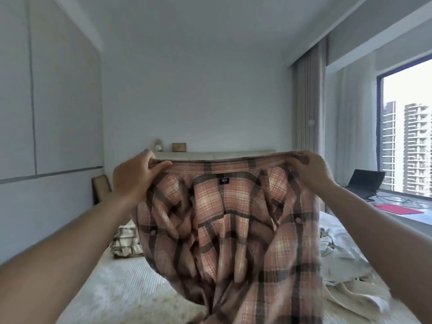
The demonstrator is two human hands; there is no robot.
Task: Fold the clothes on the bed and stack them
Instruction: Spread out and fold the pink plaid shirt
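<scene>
A pink and brown plaid shirt [233, 230] hangs in the air in front of me, above the bed [121, 284]. My left hand [135, 176] pinches its top edge at the left shoulder. My right hand [311, 169] pinches the same edge at the right shoulder. The collar is stretched flat between both hands, and a small dark label shows below it. The shirt's body falls in loose folds, its lower part reaching toward the mattress. A folded checked garment [126, 239] lies on the bed at the left, partly hidden behind the shirt.
A heap of white and cream clothes [343, 265] lies on the bed's right side. Behind the shirt runs the headboard ledge with a small toy [159, 145] and a box [179, 147]. On the window sill at right sit a laptop [364, 181] and a red sheet [397, 209].
</scene>
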